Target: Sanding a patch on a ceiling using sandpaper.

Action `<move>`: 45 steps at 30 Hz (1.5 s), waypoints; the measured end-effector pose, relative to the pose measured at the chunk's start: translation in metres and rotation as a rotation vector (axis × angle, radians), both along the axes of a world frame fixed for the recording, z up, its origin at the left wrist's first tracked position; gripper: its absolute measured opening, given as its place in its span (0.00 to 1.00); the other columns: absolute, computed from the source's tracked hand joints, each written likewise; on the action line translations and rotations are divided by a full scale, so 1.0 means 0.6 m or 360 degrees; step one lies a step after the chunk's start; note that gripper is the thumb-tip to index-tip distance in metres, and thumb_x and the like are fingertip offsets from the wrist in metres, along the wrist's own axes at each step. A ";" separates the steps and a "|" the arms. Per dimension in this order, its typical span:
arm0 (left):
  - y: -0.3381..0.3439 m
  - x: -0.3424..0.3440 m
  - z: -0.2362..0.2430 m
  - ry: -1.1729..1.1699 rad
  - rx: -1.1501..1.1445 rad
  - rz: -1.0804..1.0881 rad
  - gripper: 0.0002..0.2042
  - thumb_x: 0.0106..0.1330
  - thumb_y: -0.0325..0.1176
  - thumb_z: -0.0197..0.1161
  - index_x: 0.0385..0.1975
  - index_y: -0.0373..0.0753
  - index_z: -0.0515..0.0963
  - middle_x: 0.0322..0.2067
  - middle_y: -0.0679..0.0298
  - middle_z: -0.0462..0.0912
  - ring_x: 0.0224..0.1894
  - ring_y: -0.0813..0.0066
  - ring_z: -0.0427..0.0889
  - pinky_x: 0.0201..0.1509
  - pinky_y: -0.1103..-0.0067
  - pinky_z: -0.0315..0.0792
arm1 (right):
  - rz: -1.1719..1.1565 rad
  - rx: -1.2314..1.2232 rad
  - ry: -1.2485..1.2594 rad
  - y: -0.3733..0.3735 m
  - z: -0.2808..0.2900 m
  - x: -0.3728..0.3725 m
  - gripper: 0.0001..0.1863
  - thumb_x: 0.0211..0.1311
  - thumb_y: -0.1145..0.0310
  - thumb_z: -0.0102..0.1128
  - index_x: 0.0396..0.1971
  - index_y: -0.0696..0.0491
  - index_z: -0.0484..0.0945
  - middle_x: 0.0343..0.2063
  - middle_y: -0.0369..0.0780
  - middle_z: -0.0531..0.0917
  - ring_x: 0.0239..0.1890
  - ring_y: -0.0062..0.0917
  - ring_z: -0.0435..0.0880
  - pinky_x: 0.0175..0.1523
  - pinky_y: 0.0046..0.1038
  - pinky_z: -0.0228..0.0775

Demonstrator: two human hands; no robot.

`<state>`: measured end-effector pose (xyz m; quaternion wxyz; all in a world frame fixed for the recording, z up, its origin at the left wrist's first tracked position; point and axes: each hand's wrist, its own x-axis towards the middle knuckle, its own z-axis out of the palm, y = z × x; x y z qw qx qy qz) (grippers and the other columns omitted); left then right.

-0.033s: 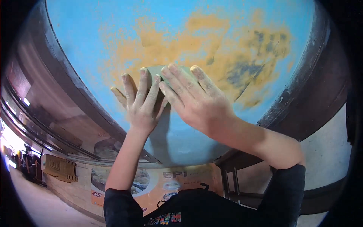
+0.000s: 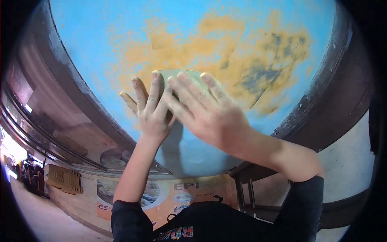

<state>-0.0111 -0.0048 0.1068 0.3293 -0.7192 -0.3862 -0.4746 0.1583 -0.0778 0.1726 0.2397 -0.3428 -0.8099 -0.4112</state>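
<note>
A curved panel [image 2: 193, 151] fills the upper middle, light blue with orange-yellow and dark grey worn patches. Against it lies a thin pale green sheet [image 2: 183, 73] that looks like sandpaper; most of it is hidden under my fingers. My right hand [image 2: 207, 107] presses flat on the sheet, fingers stretched out, dusty and pointing away from me. Beside it, my left hand [image 2: 152, 107] rests with fingers spread, its outer ones on the panel and its inner ones at the sheet's left edge. The right hand's fingers overlap the left index finger.
Dark trim [image 2: 298, 109] borders the panel on the right, with more dark frame [image 2: 94, 101] on the left. Below hangs an orange printed banner [image 2: 165, 213]. A tan ribbed object [image 2: 64, 178] stands at lower left by a tiled wall.
My right hand has slid slightly left and down, over the left index finger. More of the green sheet shows above the fingertips. The left hand has shifted slightly right.
</note>
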 end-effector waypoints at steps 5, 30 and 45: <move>-0.057 0.041 0.029 -0.0057 -0.0438 0.0040 0.26 0.65 0.55 0.55 0.60 0.49 0.72 0.68 0.63 0.59 0.74 0.49 0.32 0.67 0.41 0.23 | 0.0540 -0.0173 0.0224 -0.052 -0.038 -0.058 0.19 0.58 0.66 0.55 0.51 0.48 0.77 0.55 0.41 0.77 0.58 0.33 0.75 0.61 0.41 0.64; -0.028 0.196 -0.049 -0.1036 -0.0557 -0.0946 0.28 0.57 0.21 0.64 0.60 0.33 0.66 0.26 0.64 0.78 0.25 0.85 0.75 0.28 0.86 0.71 | 0.0139 -0.0050 -0.0243 0.102 -0.063 0.236 0.20 0.64 0.62 0.48 0.57 0.41 0.73 0.61 0.27 0.72 0.64 0.16 0.67 0.73 0.41 0.40; 0.068 0.444 -0.168 -0.2041 -0.1141 -0.1559 0.08 0.60 0.22 0.62 0.37 0.32 0.71 0.34 0.61 0.78 0.34 0.81 0.78 0.39 0.83 0.73 | -0.0207 0.0085 0.0610 0.216 -0.172 0.338 0.35 0.59 0.53 0.56 0.66 0.48 0.60 0.68 0.51 0.55 0.70 0.48 0.54 0.63 0.62 0.47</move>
